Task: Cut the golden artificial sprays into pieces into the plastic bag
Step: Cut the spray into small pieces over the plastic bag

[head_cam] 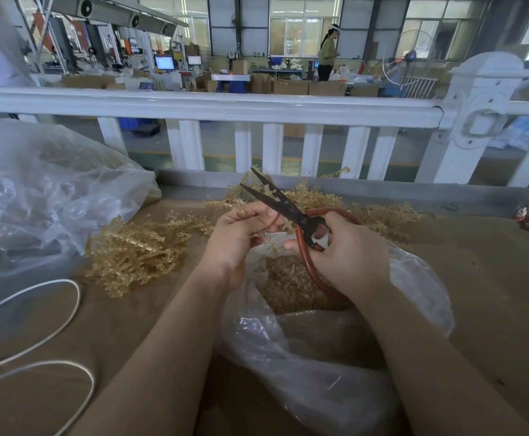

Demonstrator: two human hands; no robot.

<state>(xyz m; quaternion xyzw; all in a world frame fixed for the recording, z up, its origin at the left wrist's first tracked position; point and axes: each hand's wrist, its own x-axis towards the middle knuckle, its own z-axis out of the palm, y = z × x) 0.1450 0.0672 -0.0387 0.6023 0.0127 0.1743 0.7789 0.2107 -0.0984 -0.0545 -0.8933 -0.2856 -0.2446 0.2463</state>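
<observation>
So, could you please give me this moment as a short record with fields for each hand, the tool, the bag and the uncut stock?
left hand: left hand pinches a golden spray over the bag
right hand: right hand grips the scissors by their red handles
scissors: blades open, pointing up and away
plastic bag: plastic bag lies open below the hands, cut golden pieces inside
uncut stock: pile of golden sprays on the table, left of the bag
</observation>
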